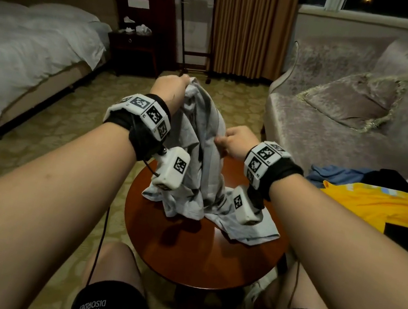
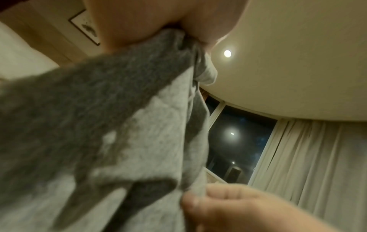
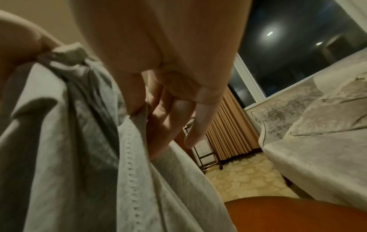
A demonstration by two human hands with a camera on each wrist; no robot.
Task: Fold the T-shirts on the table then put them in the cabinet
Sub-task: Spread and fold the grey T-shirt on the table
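- The left hand (image 1: 172, 89) clenches a bunched top edge of the crumpled pale grey cotton T-shirt (image 1: 198, 158), lifted above the round reddish wooden tabletop (image 1: 194, 255), lower part trailing on it.
- The right hand (image 1: 235, 143) pinches a stitched hem (thumb against forefinger).
- Judgement: find both shoulders, shake flat before folding.

T-shirt (image 1: 200, 137): soft matt grey cloth | table (image 1: 196, 255): glossy reddish wood

I am wearing a black wrist strap (image 1: 132, 126) on each bare forearm, each carrying white blocks printed with black square markers (image 1: 262, 153). A thin black cable (image 1: 101, 239) is hanging from my left one. My black shorts (image 1: 112, 306) are showing white lettering.
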